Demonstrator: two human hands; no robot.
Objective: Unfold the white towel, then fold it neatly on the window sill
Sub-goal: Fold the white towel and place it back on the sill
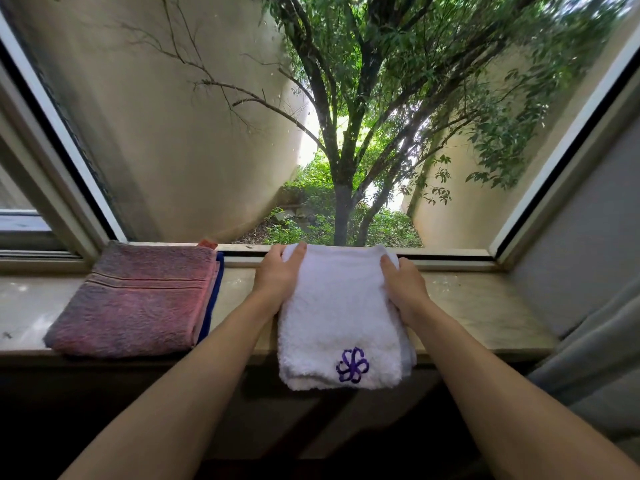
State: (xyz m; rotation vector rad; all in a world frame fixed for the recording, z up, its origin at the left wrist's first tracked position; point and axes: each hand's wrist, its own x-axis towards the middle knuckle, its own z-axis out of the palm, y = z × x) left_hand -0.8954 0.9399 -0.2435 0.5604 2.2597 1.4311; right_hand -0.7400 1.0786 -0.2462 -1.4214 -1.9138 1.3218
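Head view shows the white towel (337, 317) lying folded on the window sill (485, 306), its near end overhanging, with both hands, left hand (277, 277) and right hand (405, 289), gripping its far corners, so whether unfolding remains cannot be told.

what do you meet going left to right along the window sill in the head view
pink towel → blue cloth edge under it → left hand → white towel → right hand → bare sill → grey curtain

White towel (336, 306), purple flower emblem (352, 365) at 6 o'clock; pink towel (138, 299), stitched stripes; blue cloth (213, 299) beneath.
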